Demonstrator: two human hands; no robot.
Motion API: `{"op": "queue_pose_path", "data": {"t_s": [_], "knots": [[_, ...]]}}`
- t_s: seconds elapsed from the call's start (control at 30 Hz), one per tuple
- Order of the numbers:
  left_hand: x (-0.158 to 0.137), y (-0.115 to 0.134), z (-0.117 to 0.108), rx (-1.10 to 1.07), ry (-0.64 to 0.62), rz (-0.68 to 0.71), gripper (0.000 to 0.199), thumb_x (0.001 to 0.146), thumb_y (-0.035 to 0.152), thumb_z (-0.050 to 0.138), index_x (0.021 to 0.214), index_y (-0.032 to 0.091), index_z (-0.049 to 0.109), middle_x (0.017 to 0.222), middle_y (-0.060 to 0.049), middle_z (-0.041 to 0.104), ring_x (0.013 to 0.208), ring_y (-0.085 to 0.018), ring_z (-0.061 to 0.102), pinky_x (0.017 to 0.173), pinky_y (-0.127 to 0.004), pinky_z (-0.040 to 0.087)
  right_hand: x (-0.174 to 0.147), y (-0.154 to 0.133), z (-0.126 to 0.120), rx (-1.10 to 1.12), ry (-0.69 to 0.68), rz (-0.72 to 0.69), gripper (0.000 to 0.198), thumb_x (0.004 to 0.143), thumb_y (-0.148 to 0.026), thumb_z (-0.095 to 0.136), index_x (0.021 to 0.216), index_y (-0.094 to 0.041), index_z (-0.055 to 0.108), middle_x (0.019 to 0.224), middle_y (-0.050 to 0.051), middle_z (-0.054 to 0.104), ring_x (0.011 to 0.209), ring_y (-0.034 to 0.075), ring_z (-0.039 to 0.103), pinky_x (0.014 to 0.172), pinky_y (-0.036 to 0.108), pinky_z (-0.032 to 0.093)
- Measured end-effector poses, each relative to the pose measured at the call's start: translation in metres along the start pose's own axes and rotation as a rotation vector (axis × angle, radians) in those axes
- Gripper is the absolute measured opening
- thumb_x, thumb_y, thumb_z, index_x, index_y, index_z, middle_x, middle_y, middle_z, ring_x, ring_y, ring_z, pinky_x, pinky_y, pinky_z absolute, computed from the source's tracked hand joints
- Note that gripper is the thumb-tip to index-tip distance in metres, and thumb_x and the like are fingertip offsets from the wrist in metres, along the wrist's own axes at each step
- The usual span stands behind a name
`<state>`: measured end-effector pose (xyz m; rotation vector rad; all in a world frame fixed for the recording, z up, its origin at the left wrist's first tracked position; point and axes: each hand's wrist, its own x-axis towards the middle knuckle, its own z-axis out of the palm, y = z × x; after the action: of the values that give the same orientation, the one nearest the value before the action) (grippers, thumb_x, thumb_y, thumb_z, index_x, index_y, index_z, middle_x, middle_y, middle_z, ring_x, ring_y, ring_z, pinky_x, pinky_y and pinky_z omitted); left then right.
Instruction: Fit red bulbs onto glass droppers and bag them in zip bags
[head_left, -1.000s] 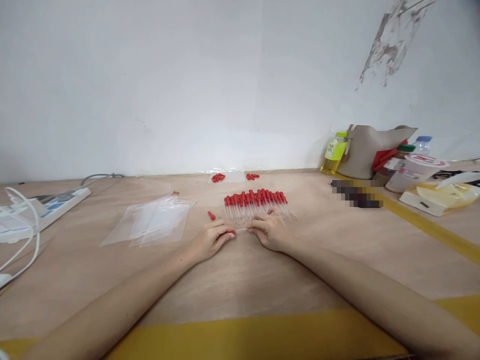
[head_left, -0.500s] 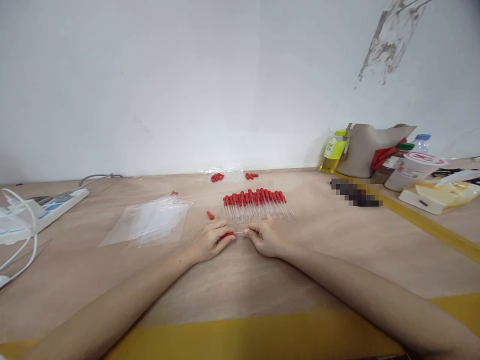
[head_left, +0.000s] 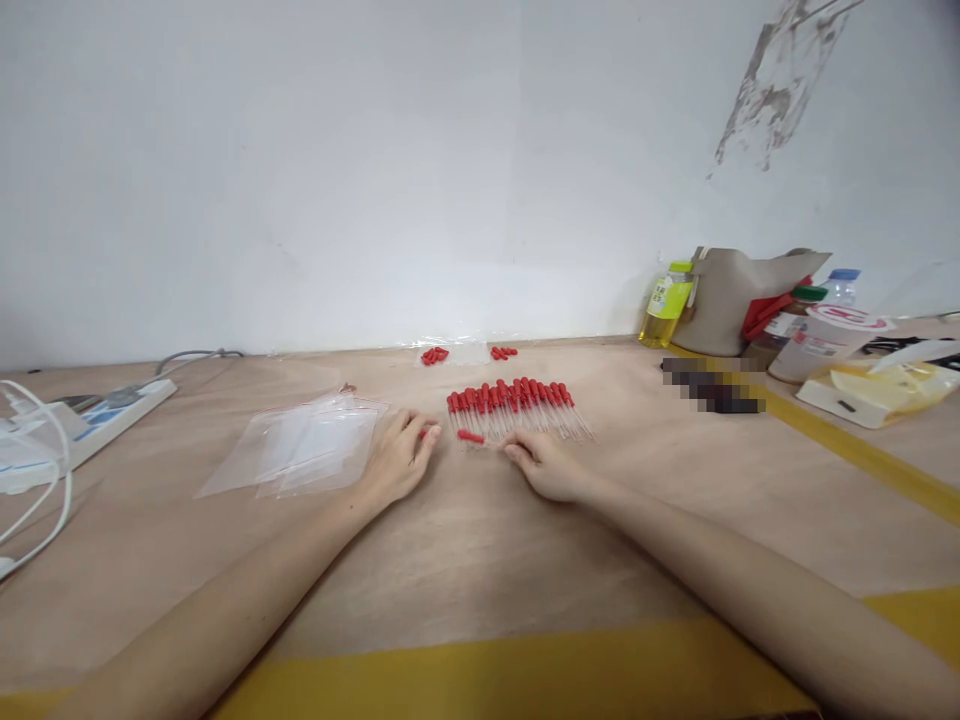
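Note:
My right hand (head_left: 553,467) pinches the thin clear tube of a dropper (head_left: 471,437), whose red rubber bulb points left over the table. Just beyond lies a row of similar droppers (head_left: 517,395), red bulbs away from me and clear tubes towards me. My left hand (head_left: 399,458) has its fingers around a loose red rubber bulb (head_left: 425,433), mostly covered by the fingertips. That hand is apart from the dropper, near the right edge of the stacked clear plastic bags (head_left: 319,445).
Against the wall rest two small clusters of red bulbs (head_left: 434,356) on clear plastic. A power strip (head_left: 135,405) with cables lies left. On the right stand a yellow drink bottle (head_left: 664,305), a grey bag (head_left: 724,300), a plastic cup (head_left: 829,345) and a yellow packet (head_left: 874,392).
My left hand has let go of the dropper's bulb and moved left to the loose red bulb. My right hand has shifted slightly right and forward, carrying the dropper towards the row.

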<state>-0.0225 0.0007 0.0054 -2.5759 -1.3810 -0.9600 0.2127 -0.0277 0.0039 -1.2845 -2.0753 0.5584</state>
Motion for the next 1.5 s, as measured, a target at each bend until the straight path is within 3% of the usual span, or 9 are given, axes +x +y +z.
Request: {"op": "queue_pose_path", "data": {"t_s": [0.17,0.33,0.47,0.63,0.77,0.9,1.0,1.27,1.5], "knots": [[0.002,-0.013,0.013,-0.001,-0.17,-0.083,0.038,0.087,0.043,0.035,0.118,0.025,0.047,0.119,-0.009,0.036,0.101,-0.022,0.047,0.089,-0.04,0.039,0.008,0.029,-0.001,0.159,0.179,0.132,0.016,0.082,-0.022,0.037,0.085,-0.016,0.052,0.071,0.001,0.055,0.064,0.012,0.05,0.061,0.023,0.039],[0.008,-0.016,0.019,-0.037,-0.275,-0.076,0.038,0.086,0.048,0.032,0.113,0.027,0.049,0.127,-0.007,0.028,0.113,-0.025,0.039,0.096,-0.042,0.033,0.006,0.028,0.001,0.071,0.232,0.129,0.017,0.081,-0.025,0.039,0.085,-0.018,0.053,0.071,0.001,0.057,0.063,0.012,0.05,0.06,0.024,0.038],[0.007,-0.015,0.017,-0.045,-0.222,-0.097,0.035,0.086,0.046,0.033,0.105,0.022,0.05,0.121,-0.008,0.035,0.11,-0.024,0.042,0.094,-0.04,0.036,0.009,0.009,-0.002,0.009,0.268,0.135,0.013,0.076,-0.024,0.047,0.082,-0.017,0.055,0.077,0.002,0.061,0.066,0.012,0.052,0.06,0.023,0.038],[0.0,-0.017,0.012,-0.019,-0.1,-0.105,0.029,0.084,0.04,0.04,0.102,0.019,0.049,0.106,-0.007,0.047,0.1,-0.021,0.047,0.091,-0.037,0.037,0.029,-0.019,0.001,-0.022,0.186,0.188,0.009,0.071,-0.021,0.051,0.067,-0.016,0.059,0.069,0.002,0.063,0.063,0.011,0.054,0.058,0.021,0.037],[-0.003,-0.019,0.01,-0.015,-0.074,-0.103,0.024,0.085,0.036,0.04,0.1,0.02,0.051,0.102,-0.006,0.051,0.1,-0.021,0.047,0.091,-0.037,0.037,0.058,-0.037,0.017,-0.067,0.094,0.268,0.021,0.072,-0.027,0.05,0.057,-0.016,0.06,0.061,0.005,0.063,0.065,0.014,0.058,0.059,0.021,0.039],[-0.003,-0.019,0.009,0.023,-0.078,-0.165,0.028,0.085,0.034,0.038,0.103,0.017,0.051,0.105,-0.009,0.052,0.101,-0.024,0.048,0.09,-0.04,0.038,0.082,-0.049,0.038,-0.21,0.092,0.361,0.033,0.076,-0.04,0.045,0.079,-0.014,0.065,0.084,0.012,0.066,0.08,0.022,0.061,0.064,0.027,0.043],[-0.004,-0.02,0.01,0.044,-0.075,-0.194,0.029,0.083,0.035,0.041,0.102,0.016,0.053,0.105,-0.01,0.054,0.098,-0.025,0.05,0.086,-0.039,0.04,0.089,-0.053,0.05,-0.337,0.096,0.374,0.037,0.08,-0.04,0.04,0.093,-0.013,0.062,0.096,0.016,0.063,0.089,0.026,0.06,0.068,0.033,0.044],[0.004,-0.024,0.011,0.009,-0.07,-0.117,0.021,0.079,0.029,0.046,0.095,0.019,0.057,0.092,-0.006,0.061,0.088,-0.023,0.055,0.08,-0.037,0.043,0.086,-0.055,0.056,-0.414,0.062,0.347,0.036,0.08,-0.039,0.041,0.094,-0.012,0.062,0.095,0.016,0.063,0.089,0.025,0.06,0.07,0.032,0.044],[0.007,-0.025,0.011,-0.028,-0.074,-0.084,0.024,0.079,0.022,0.043,0.097,0.019,0.059,0.097,-0.005,0.063,0.092,-0.022,0.056,0.084,-0.037,0.043,0.078,-0.062,0.057,-0.423,0.028,0.266,0.031,0.076,-0.035,0.046,0.096,-0.016,0.061,0.093,0.013,0.064,0.089,0.025,0.06,0.071,0.035,0.045]]}}
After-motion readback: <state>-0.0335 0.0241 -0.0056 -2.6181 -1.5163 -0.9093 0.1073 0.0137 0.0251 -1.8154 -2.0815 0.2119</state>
